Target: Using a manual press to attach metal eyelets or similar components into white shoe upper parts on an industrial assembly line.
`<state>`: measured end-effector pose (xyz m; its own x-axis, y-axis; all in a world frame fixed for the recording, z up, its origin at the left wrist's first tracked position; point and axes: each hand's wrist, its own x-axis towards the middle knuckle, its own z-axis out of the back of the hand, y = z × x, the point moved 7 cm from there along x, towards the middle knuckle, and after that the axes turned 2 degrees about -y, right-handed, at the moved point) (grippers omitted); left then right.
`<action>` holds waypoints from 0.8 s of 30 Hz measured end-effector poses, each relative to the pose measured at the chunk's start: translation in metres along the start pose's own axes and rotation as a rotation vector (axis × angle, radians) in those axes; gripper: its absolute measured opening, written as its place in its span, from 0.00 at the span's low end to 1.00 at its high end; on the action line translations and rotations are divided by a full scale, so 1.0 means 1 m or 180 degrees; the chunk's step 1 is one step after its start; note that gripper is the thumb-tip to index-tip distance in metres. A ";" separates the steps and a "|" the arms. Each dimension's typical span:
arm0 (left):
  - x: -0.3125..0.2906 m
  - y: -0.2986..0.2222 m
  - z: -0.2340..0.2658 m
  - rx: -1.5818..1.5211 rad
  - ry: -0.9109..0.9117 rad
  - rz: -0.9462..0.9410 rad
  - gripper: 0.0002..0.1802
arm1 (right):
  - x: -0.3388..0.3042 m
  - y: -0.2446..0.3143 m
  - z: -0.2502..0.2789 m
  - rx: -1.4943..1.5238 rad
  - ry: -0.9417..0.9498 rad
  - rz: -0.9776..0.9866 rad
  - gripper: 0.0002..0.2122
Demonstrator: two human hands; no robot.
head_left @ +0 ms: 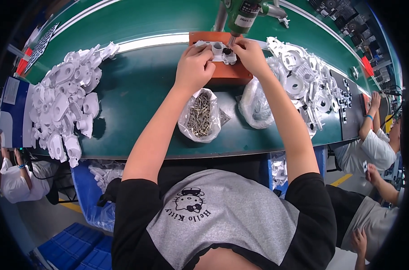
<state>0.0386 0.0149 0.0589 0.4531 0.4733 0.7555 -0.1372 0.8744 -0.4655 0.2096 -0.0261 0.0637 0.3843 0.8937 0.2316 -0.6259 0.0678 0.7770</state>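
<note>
A white moulded plastic part (217,48) with round openings lies on an orange block (231,74) at the far side of the bench. The fingers of my left hand (196,65) are curled over its left end. My right hand (249,55) is at the part's right end, fingers pinched together close to the metal tip (232,39) of a green machine (243,15); whatever they hold is too small to make out. A dark piece shows in the part's right opening. Nearer to me stands an open bag of metal screws or pins (200,118).
White plastic parts are heaped at the left (65,99) and right (299,76). A clear plastic bag (257,105) lies below my right forearm. Small black pieces rest on a dark board (347,105). A blue bin (89,193) sits under the bench. Other people work at both sides.
</note>
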 end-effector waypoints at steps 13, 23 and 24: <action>0.001 -0.001 -0.001 0.0030 -0.0008 0.0007 0.07 | 0.000 -0.003 0.004 0.0041 0.0081 0.0062 0.13; 0.001 -0.004 0.002 -0.0013 -0.0043 0.0056 0.06 | 0.009 -0.006 -0.004 0.0519 0.0404 -0.0041 0.12; 0.001 -0.003 0.002 -0.0011 -0.0044 0.0057 0.06 | 0.010 -0.004 -0.003 0.0520 0.0406 -0.0040 0.12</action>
<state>0.0375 0.0130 0.0623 0.4384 0.4902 0.7533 -0.1421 0.8654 -0.4805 0.2134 -0.0162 0.0612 0.2958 0.9429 0.1534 -0.4993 0.0157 0.8663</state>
